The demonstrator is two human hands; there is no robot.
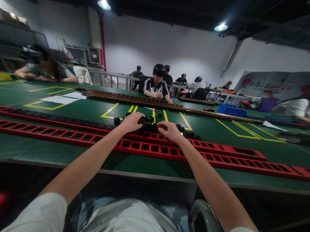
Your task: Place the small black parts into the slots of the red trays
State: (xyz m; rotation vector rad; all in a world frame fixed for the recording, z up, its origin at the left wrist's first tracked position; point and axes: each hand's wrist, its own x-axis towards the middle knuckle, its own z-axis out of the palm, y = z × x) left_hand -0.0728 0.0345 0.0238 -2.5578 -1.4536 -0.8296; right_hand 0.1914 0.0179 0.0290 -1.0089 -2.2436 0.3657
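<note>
My left hand (132, 122) curls over a pile of small black parts (150, 125), its fingers closed around one of them. Opposite it, my right hand (170, 131) has thumb and fingers drawn together at the pile's right side; what they pinch is too small and dark to make out. The pile lies on the farther red slotted frame (208, 145), hiding part of it. Left of my hands, that frame's slots hold a row of black pieces (75, 120). Closer to me, a second red slotted frame (152, 149) runs across the table beneath my forearms.
Long dark strips (129, 99) lie bundled across the green table (249, 140), beyond the yellow tape markings. A blue bin (232, 110) stands at the back right, and white papers (63, 97) lie at left. A person (157, 84) sits opposite; others work around.
</note>
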